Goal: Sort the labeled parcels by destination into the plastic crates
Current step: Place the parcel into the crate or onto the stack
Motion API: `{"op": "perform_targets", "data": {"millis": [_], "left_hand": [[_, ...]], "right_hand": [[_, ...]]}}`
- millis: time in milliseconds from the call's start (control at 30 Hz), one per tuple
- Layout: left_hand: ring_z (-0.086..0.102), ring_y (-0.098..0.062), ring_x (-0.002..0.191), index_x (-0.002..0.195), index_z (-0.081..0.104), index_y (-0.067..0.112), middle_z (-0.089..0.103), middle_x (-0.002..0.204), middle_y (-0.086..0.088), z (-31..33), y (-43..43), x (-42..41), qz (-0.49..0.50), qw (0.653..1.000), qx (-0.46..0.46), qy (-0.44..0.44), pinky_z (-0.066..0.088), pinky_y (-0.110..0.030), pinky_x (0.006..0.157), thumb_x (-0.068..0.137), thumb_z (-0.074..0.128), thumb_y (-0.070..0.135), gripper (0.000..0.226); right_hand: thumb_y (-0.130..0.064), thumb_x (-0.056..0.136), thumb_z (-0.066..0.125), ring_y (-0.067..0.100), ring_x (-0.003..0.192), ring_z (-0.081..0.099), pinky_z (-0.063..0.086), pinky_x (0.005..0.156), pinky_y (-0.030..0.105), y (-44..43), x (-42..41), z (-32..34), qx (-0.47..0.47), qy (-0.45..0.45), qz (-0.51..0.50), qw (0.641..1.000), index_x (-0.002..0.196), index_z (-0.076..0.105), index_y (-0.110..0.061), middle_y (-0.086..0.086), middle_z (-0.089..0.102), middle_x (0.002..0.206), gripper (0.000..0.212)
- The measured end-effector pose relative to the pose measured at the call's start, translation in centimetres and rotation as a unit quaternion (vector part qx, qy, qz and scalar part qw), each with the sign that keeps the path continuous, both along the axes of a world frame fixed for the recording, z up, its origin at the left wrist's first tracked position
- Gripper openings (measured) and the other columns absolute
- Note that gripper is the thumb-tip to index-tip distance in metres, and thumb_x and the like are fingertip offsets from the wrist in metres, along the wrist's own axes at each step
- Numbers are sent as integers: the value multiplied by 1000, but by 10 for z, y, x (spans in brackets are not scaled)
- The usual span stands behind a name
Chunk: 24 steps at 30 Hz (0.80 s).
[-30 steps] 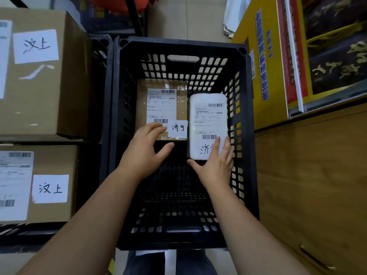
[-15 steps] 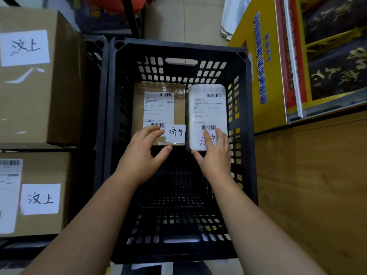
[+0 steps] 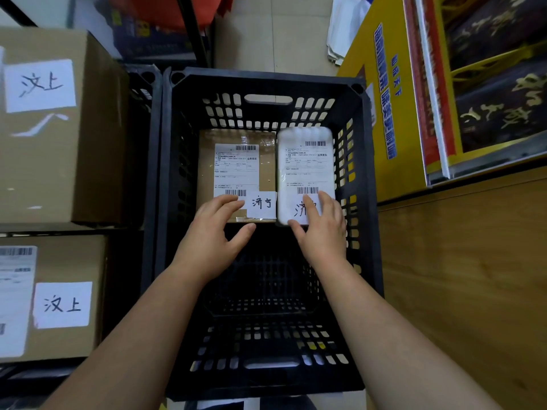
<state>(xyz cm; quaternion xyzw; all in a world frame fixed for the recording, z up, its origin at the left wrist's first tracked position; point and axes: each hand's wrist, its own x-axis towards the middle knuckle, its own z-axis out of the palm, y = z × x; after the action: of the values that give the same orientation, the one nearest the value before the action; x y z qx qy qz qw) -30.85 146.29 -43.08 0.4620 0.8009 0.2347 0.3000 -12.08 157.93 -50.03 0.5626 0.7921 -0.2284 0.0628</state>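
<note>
Steadying the brown cardboard parcel [image 3: 207, 173] just beyond the spread left hand [image 3: 211, 235] and pressing the white padded parcel [image 3: 306, 164] under the straight-fingered right hand [image 3: 322, 232], inside the black plastic crate [image 3: 266, 79]. Seemingly finishing placement; next, likely lifting both hands clear and fetching another parcel.

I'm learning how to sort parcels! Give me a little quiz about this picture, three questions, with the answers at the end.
1. True or false: the black crate holds three parcels.
2. Fill in the gap: inside the crate, the brown parcel lies to the ___ of the white parcel.
3. Which thing do the fingers of the right hand rest on? A) the brown parcel B) the white parcel C) the crate's rim

Key
1. False: it holds two.
2. left
3. B
</note>
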Motion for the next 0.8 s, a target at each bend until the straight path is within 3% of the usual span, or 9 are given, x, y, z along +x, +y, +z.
{"op": "perform_targets", "data": {"millis": [200,333,433,567,800], "left_hand": [[33,-4,136,138,53,21,44,144,13,9,-10,1,-9,1000,1,10,30,-25,110,92,62,41,51],[33,-5,136,138,53,22,44,143,14,34,-15,-2,-3,1000,14,19,33,-30,111,92,61,43,52],[32,-4,137,139,52,24,43,144,14,65,-20,-4,-7,999,26,36,29,-27,111,91,61,46,53],[33,-7,136,140,52,23,43,145,9,124,-30,-4,-32,997,39,65,28,-28,114,90,63,45,56],[39,-11,133,136,56,19,48,142,4,286,-54,10,-66,985,104,119,34,-33,114,88,62,50,58]], "right_hand": [[-54,96,54,25,149,10,19,120,44,4,-4,7,-14,-29,17,999,152,34,-26,3,17,162,66],[-57,93,57,22,149,15,26,117,44,6,-2,42,-46,39,0,998,154,32,-28,1,21,163,72],[-56,94,56,15,146,24,33,116,42,-3,3,89,-51,105,39,992,155,32,-32,-6,31,158,70],[-58,92,57,11,138,35,36,112,35,-19,12,164,-35,112,93,989,149,39,-35,-12,44,147,64],[-57,88,64,11,134,39,33,109,28,-38,19,332,26,159,126,979,146,47,-29,-11,47,141,66]]}}
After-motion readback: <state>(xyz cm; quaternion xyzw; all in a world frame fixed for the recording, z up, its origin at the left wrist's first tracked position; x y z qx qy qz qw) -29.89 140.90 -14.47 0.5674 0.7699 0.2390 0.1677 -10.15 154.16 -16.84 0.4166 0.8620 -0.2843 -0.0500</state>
